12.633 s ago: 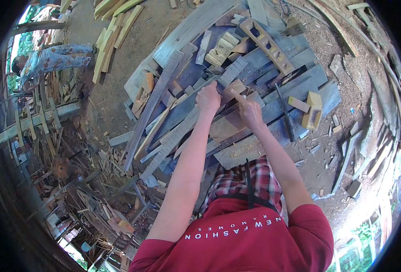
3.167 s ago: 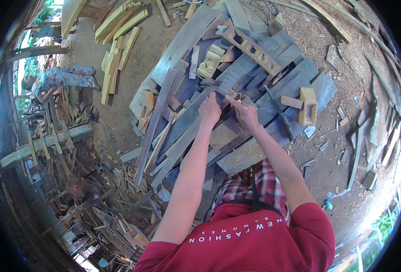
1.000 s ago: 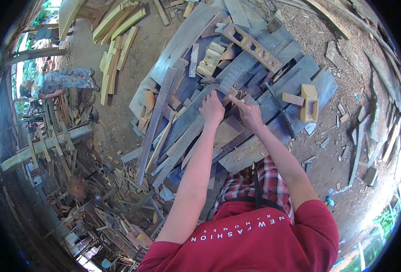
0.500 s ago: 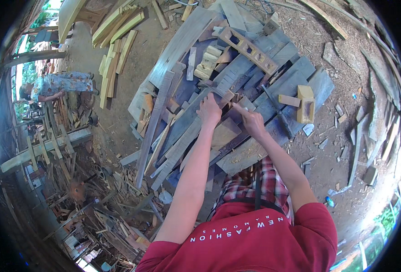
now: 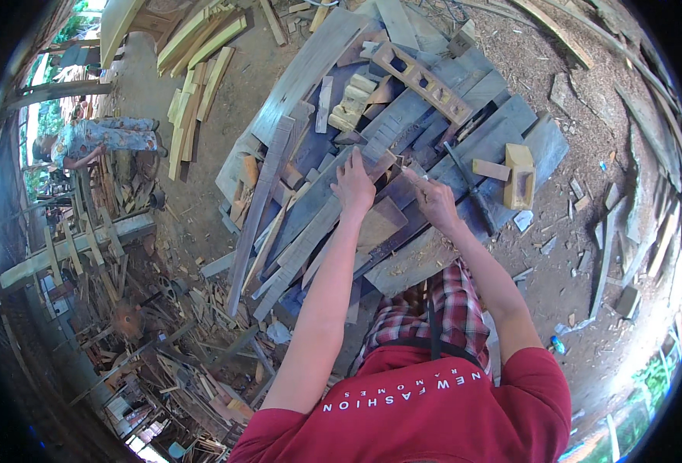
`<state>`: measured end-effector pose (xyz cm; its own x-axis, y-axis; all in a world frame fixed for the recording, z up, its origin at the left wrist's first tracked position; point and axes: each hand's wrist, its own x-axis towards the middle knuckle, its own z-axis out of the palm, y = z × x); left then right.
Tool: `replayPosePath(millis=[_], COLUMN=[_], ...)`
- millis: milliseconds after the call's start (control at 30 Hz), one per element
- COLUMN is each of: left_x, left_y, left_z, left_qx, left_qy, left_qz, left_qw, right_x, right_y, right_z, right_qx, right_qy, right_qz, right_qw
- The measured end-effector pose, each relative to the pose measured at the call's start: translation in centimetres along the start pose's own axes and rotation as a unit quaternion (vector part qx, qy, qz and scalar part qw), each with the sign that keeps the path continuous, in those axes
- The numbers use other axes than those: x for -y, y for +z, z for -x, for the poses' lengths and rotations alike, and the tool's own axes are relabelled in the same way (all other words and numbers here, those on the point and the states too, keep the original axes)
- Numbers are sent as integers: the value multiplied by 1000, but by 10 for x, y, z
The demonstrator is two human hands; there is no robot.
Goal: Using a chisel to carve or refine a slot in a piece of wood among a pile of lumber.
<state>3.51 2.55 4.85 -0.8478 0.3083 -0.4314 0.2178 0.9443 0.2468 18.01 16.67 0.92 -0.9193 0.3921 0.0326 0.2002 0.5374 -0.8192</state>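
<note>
My left hand (image 5: pixel 353 185) lies with fingers stretched out on a grey board, its fingertips beside a small brown wood block (image 5: pixel 382 165). My right hand (image 5: pixel 435 202) is closed just right of that block; a thin tip seems to stick out from its fingers toward the block, too small to name. Below and between the hands lies a flat square wood piece (image 5: pixel 383 224). A dark bar-like tool (image 5: pixel 472 189) rests on the boards right of my right hand. Farther off is a long wood piece with square holes (image 5: pixel 422 83).
A yellowish block with a recess (image 5: pixel 520 185) and a small wood strip (image 5: pixel 492 170) sit at the pile's right. Stacked pale planks (image 5: pixel 202 100) lie at upper left. Scrap wood (image 5: pixel 202 370) covers the lower left. Another person (image 5: pixel 98 143) stands at far left.
My right hand has drawn back slightly to the right and nearer from the small block. My left hand's fingers have straightened and shifted slightly left. The view has moved a little.
</note>
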Motion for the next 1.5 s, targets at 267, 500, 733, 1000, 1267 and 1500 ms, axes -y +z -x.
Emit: replayPosePath(millis=[267,500,733,1000,1267,1500], left_x=[-13,-16,-19,-14,-21,-11], left_y=[-3,-1,2,-3,8,-1], left_z=[0,-7,-7,-8,-13,-11], left_qx=[2,3,-1,-4,-17,-12], left_qy=[-18,-63,-62,-70,-60,-80], left_qz=[23,1,7,5,-1,24], left_qw=[1000,998,998,997,998,996], right_x=[-9,-7,0,-6,3,-5], right_y=[6,4,25,5,24,9], right_z=[-1,3,-39,7,-44,4], right_qx=[26,33,18,42,1,30], right_qy=[5,7,6,26,-12,29], right_qz=[20,30,17,3,10,10], right_qw=[999,999,1000,999,1000,999])
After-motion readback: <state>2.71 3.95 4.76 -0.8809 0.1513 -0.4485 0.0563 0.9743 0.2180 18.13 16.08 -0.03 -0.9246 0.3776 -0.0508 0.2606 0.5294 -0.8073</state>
